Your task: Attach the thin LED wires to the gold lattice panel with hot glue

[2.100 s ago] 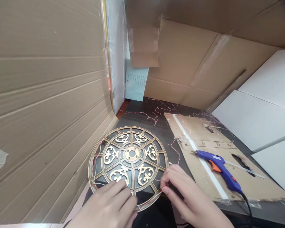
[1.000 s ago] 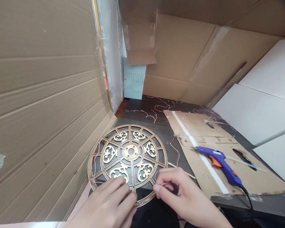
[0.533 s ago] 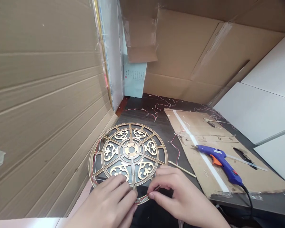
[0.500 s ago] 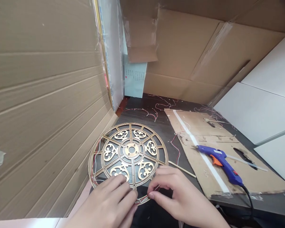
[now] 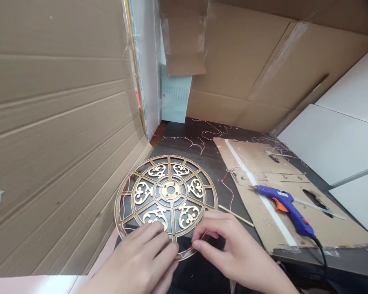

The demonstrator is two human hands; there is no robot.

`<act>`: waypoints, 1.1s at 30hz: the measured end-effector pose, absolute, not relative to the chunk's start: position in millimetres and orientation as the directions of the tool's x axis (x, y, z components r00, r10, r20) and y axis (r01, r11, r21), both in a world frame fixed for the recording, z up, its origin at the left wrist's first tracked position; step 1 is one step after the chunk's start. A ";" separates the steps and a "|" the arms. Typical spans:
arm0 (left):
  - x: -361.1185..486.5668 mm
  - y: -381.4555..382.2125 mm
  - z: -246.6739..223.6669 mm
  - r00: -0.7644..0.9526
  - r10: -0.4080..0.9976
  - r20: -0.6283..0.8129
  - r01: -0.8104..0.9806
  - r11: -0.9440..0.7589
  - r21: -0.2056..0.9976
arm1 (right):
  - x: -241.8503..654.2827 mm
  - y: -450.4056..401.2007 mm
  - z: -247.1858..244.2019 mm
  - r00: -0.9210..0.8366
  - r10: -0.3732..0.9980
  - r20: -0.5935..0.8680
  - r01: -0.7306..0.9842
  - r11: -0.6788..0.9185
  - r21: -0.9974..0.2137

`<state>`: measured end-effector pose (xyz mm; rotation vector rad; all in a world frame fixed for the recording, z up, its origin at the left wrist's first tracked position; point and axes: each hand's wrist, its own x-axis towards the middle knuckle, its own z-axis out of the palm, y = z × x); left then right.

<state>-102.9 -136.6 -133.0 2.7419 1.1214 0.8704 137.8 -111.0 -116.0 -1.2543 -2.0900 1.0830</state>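
A round gold openwork disc [image 5: 171, 190] with scroll patterns lies on the dark table. Thin red and white wires [image 5: 122, 204] run along its left rim and along its near edge. My left hand [image 5: 147, 255] rests over the near-left rim with curled fingers; its fingertips press at the edge, and what they grip is hidden. At the near-right rim, my right hand [image 5: 219, 241] pinches the thin red and white wire between thumb and index finger.
A blue glue gun [image 5: 290, 208] with an orange trigger lies on a cardboard sheet [image 5: 263, 237] at the right. Beside the disc is a thin wooden stick [image 5: 237, 216]. Loose wires [image 5: 214, 132] lie at the back. Cardboard walls stand left and behind.
My right hand has shifted slightly at the rim, and more of the red wire shows between the hands. The whole view has tilted a little.
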 end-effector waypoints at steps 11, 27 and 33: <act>-98.9 -132.1 -128.6 0.583 0.664 0.469 0.624 -0.735 0.265 | 159.4 -107.6 -113.4 -0.528 0.849 0.013 0.553 0.356 -0.753; -101.1 -131.3 -140.9 0.600 0.653 0.463 0.588 -0.752 0.299 | 151.1 -109.8 -115.4 -0.577 0.817 0.025 0.458 0.348 -0.818; -102.8 -133.9 -127.0 0.601 0.681 0.417 0.637 -0.724 0.264 | 149.4 -109.0 -116.9 -0.527 0.850 0.013 0.470 0.304 -0.828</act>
